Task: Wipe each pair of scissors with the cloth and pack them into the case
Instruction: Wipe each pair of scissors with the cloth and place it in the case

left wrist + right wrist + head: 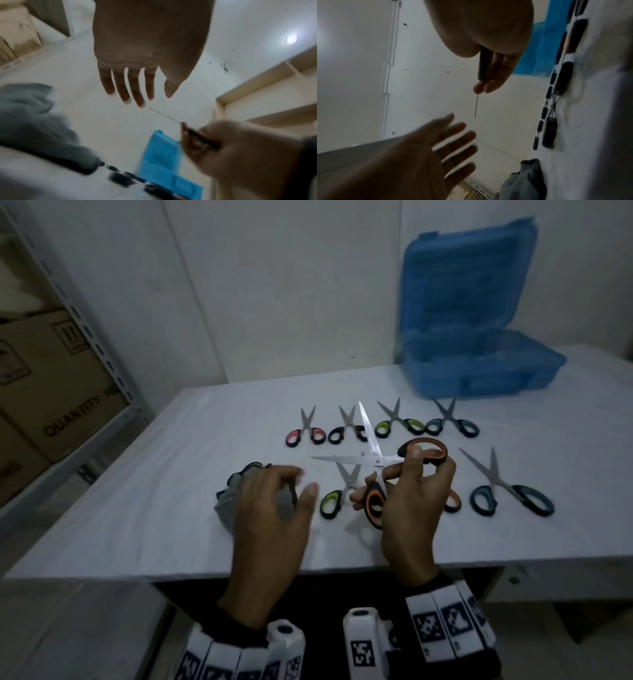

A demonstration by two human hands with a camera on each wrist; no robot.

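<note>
Above the white table [144, 491], near its front edge — the right hand [411, 508] is gripping the orange-handled scissors [376, 460] by the handles, blades spread wide and lifted clear. Left hand [270, 518] is hovering over the grey cloth [226, 498], fingers straight and spread, holding nothing. Seven further pairs of scissors are lying flat in two rows — green-handled pair [337, 494] nearest the hands. Blue case [479, 364] is standing open at the far right.
</note>
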